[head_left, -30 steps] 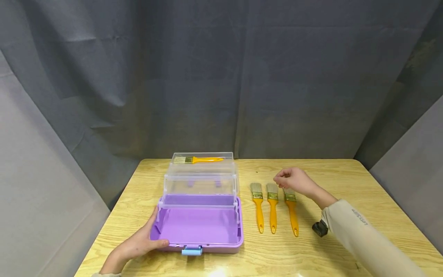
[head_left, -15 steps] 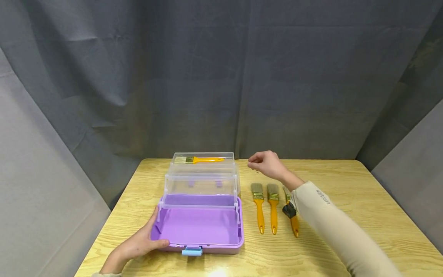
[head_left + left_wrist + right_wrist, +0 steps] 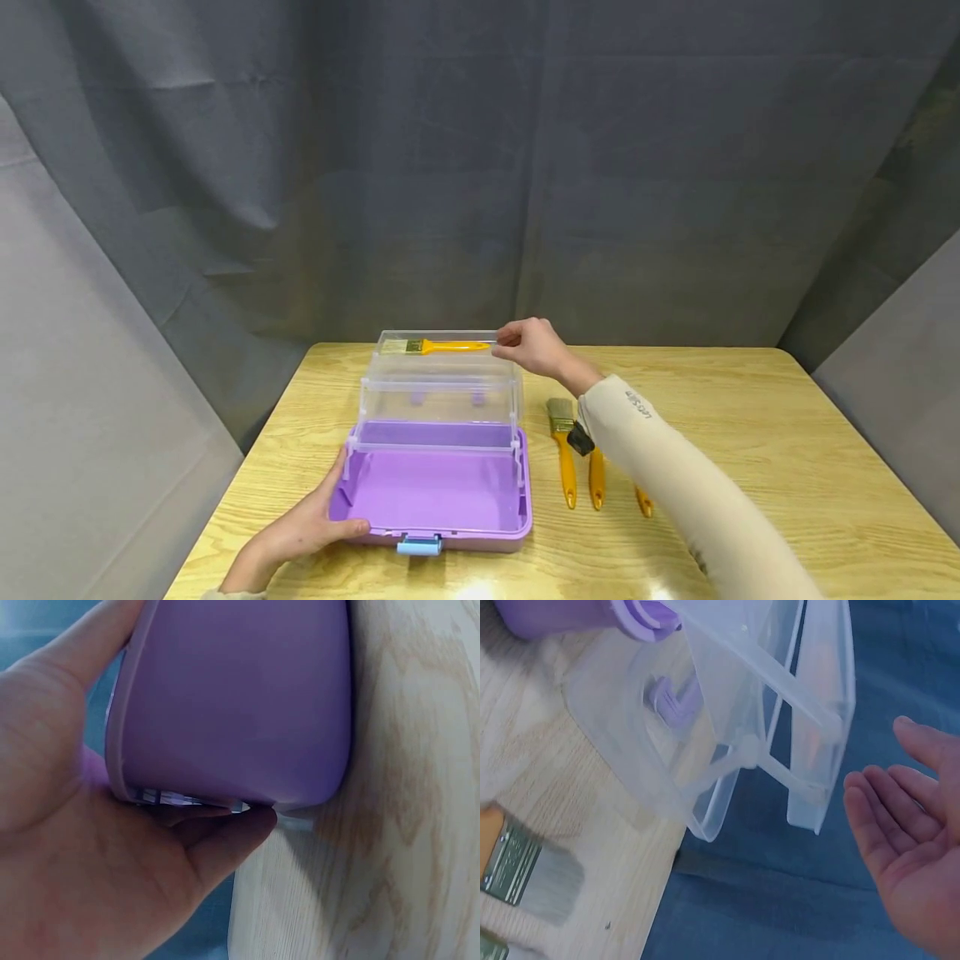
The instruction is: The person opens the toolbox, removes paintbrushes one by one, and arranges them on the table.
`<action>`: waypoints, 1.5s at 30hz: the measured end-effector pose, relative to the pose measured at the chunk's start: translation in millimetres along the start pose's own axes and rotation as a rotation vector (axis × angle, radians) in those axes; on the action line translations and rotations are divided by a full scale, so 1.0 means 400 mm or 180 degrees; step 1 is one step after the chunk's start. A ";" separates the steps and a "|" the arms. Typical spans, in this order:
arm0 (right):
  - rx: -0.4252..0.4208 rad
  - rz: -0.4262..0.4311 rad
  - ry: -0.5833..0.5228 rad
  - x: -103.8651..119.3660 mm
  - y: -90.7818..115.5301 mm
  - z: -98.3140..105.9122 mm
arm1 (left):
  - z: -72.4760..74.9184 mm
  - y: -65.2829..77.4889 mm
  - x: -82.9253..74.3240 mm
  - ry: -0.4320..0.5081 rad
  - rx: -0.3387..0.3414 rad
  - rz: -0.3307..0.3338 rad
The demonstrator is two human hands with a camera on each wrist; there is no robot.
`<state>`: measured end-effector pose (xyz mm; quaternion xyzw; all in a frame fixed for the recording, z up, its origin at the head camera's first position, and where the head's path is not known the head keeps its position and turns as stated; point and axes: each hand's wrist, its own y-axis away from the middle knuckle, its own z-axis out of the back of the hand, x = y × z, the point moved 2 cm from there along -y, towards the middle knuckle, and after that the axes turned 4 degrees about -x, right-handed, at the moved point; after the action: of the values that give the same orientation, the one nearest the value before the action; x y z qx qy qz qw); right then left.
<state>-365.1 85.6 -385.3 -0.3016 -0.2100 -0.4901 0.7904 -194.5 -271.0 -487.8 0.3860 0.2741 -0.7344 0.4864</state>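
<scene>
A purple storage box (image 3: 438,487) stands with its clear tiered trays (image 3: 442,401) raised toward the back. My left hand (image 3: 303,525) grips its front left corner, thumb on the front rim and fingers along the left side. A paintbrush (image 3: 456,347) with a yellow handle lies across the topmost tray, bristles to the left. My right hand (image 3: 534,346) hovers at that tray's right end, near the handle's tip. In the right wrist view its fingers are loosely curved, with nothing between them and a gap to the tray.
More paintbrushes lie on the wooden table right of the box: a left one (image 3: 566,467), a middle one (image 3: 597,482) and a right one (image 3: 643,501), partly hidden under the right sleeve. A light blue latch (image 3: 419,546) hangs at the box's front. Dark curtain (image 3: 637,208) hangs behind the table.
My right hand has moved left from above the right paintbrush to the top tray's right end. My left hand has kept its hold on the box, and the brushes have not moved.
</scene>
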 end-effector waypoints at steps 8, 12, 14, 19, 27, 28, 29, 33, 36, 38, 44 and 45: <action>0.0153 0.0132 0.0362 0.005 -0.032 -0.049 | -0.005 0.000 -0.003 -0.0036 0.0049 0.0089; 0.0281 0.0105 0.0645 0.006 -0.049 -0.069 | -0.006 0.000 -0.004 -0.0025 0.0045 0.0108; 0.0342 0.0049 0.0734 0.008 -0.057 -0.078 | -0.006 -0.001 -0.003 -0.0009 0.0046 0.0098; 0.0390 -0.0144 0.0829 0.012 -0.069 -0.095 | -0.008 -0.004 -0.001 0.0011 0.0048 0.0010; 0.0337 -0.0155 0.0843 0.015 -0.070 -0.103 | -0.009 -0.007 0.001 0.0079 0.0100 -0.0017; 0.0320 -0.0125 0.0834 0.016 -0.070 -0.102 | -0.008 -0.007 0.001 0.0080 0.0094 0.0001; 0.0292 -0.0092 0.0820 0.016 -0.069 -0.101 | -0.007 -0.008 0.001 0.0066 0.0090 0.0009; 0.0188 -0.0007 0.0730 0.017 -0.067 -0.099 | -0.005 -0.010 -0.001 0.0046 0.0082 0.0039; 0.0108 -0.0003 0.0606 0.017 -0.062 -0.098 | -0.007 -0.009 -0.004 0.0040 0.0086 0.0047; 0.0050 -0.0052 0.0497 0.016 -0.057 -0.097 | -0.009 -0.008 -0.006 0.0032 0.0085 0.0046; -0.0172 -0.0329 0.0053 0.012 -0.049 -0.077 | -0.012 -0.011 -0.009 0.0023 0.0096 -0.0002; -0.0192 -0.0383 -0.0054 0.014 -0.048 -0.074 | -0.011 -0.012 -0.009 0.0029 0.0098 -0.0007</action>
<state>-379.0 55.2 -398.3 -0.3163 -0.2195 -0.5403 0.7482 -196.9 -263.8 -487.3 0.3965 0.2654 -0.7373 0.4783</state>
